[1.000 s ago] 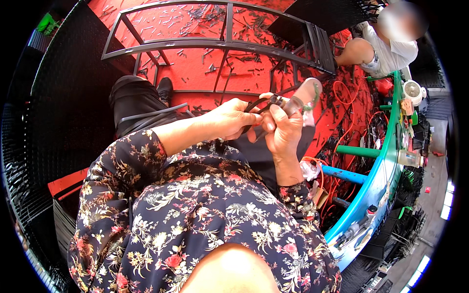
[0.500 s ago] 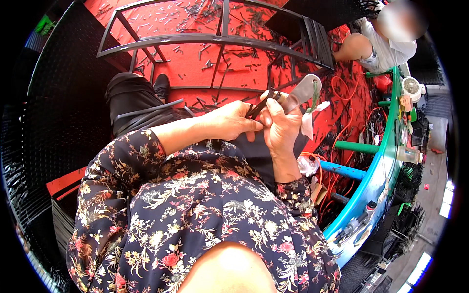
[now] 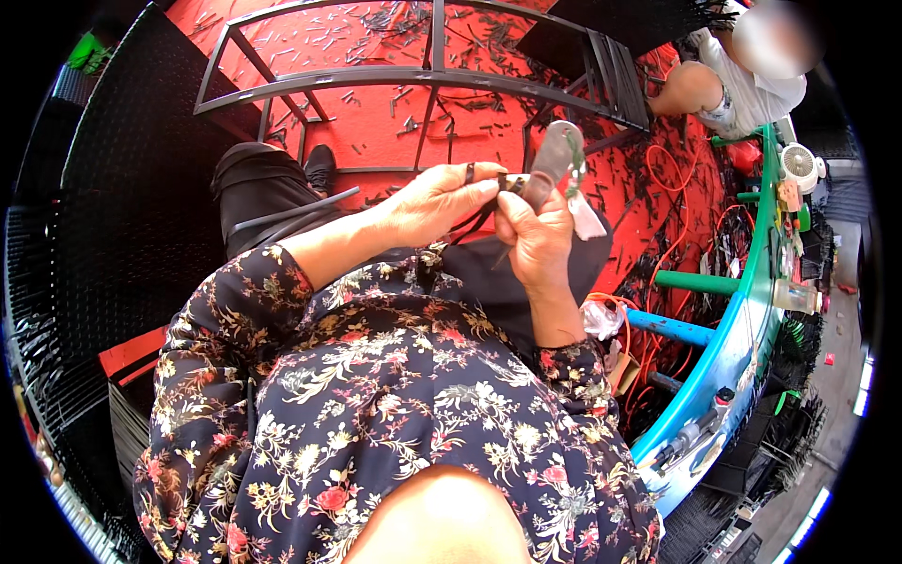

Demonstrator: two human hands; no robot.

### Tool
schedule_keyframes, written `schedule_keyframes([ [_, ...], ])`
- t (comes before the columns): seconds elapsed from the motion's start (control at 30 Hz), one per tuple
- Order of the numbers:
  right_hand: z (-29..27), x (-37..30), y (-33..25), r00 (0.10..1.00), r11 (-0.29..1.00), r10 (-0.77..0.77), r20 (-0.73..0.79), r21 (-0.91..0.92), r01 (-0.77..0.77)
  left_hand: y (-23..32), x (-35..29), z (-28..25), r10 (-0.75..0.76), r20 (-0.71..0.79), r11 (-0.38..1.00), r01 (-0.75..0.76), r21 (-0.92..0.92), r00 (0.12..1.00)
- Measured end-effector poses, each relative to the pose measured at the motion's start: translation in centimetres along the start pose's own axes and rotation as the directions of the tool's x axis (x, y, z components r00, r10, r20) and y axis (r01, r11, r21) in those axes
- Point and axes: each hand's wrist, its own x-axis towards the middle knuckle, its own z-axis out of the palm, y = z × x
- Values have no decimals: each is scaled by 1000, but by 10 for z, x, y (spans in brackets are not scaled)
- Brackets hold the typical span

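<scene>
Over my lap, my left hand (image 3: 427, 205) is closed in a pinch on a thin black strip (image 3: 479, 220), which curves down between the two hands. A black band (image 3: 470, 173) circles one of its fingers. My right hand (image 3: 543, 246), touching or nearly touching the left fingertips, is closed around a flat grey metal tool (image 3: 558, 150) with a rounded end and a brown part near the fingers. Green cord (image 3: 574, 160) and a pale strip (image 3: 587, 218) hang from that tool. Its working end is hidden among the fingers.
A black metal frame (image 3: 366, 77) stands ahead on red carpet (image 3: 362, 127) strewn with black scraps. Dark mesh panels (image 3: 122, 179) rise at left. At right runs a blue-green curved rail (image 3: 752, 282) with a small fan (image 3: 800, 167) and jar (image 3: 795, 296). Another person (image 3: 742, 94) sits at the far right.
The tool has tilted more upright and shifted slightly left. My left hand has moved up, and its fingers now reach toward the tool. The black strip now bends lower between the hands.
</scene>
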Motion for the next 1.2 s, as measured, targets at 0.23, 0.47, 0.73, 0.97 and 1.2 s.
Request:
schedule_keyframes([
  [0.23,0,-1,-7,992,999,41,121,-16,-40,10,-5,12,-100,29,995,101,-18,995],
  [0.47,-5,-1,-16,982,966,164,92,-215,-141,-8,-7,13,-14,45,995,10,98,999],
  [0.73,-24,-3,-10,971,981,194,143,-27,-192,5,-8,14,-40,68,981,26,191,997],
  [0.97,-23,-2,-20,949,971,219,226,-146,-190,4,-9,14,15,125,987,-35,159,992],
  [1.2,-6,-7,-27,979,984,86,182,-172,-54,2,-9,16,31,107,990,-45,134,994],
])
